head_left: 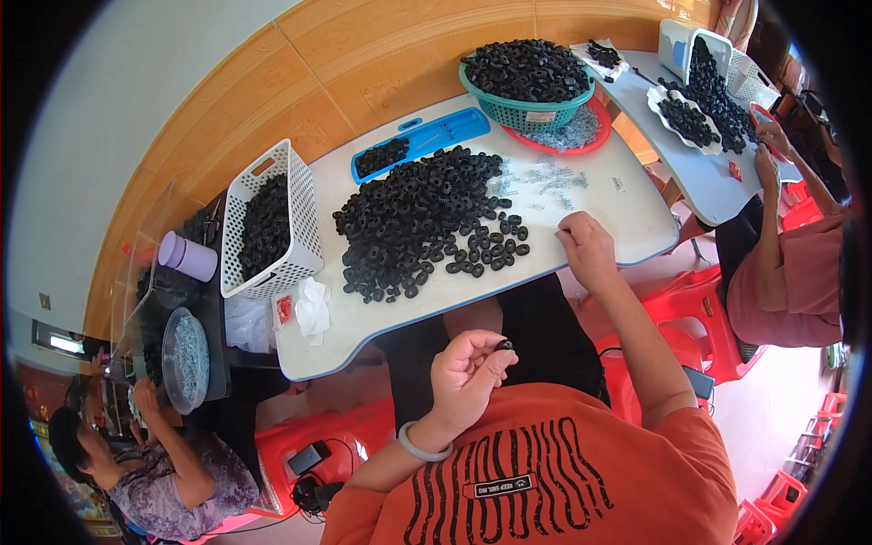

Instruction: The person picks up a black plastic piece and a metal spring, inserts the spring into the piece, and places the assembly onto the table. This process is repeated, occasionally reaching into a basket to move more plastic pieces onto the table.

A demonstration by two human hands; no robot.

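Lavender tumbler [188, 257]: well left of the left hand [468, 380]. White tissue [312, 309] and red packet [284, 310]: left of the same hand, nearer than the tumbler. Red stools [708, 313]: right of the right hand [587, 245]. Seated co-worker [804, 282]: farther right. Tan wall panelling [377, 77]: beyond both hands.

The near piece [505, 345] is black, as is the heap [413, 213] on the white, blue-edged table [649, 204]. The far tray [459, 130] is bright blue, the basket [507, 112] teal, the dish [603, 129] beneath it red. On the left, the crate [307, 232] is white, patterned with rows of holes, and the bottle [191, 257] is lilac. The near shirt [540, 450] is orange with wavy black stripes, the bracelet [424, 443] pale grey. The right shirt [808, 282] is dusty pink; the left blouse [195, 481] is mottled purple and grey. The stools [363, 425] are red, the wall panel [372, 64] orange-tan.
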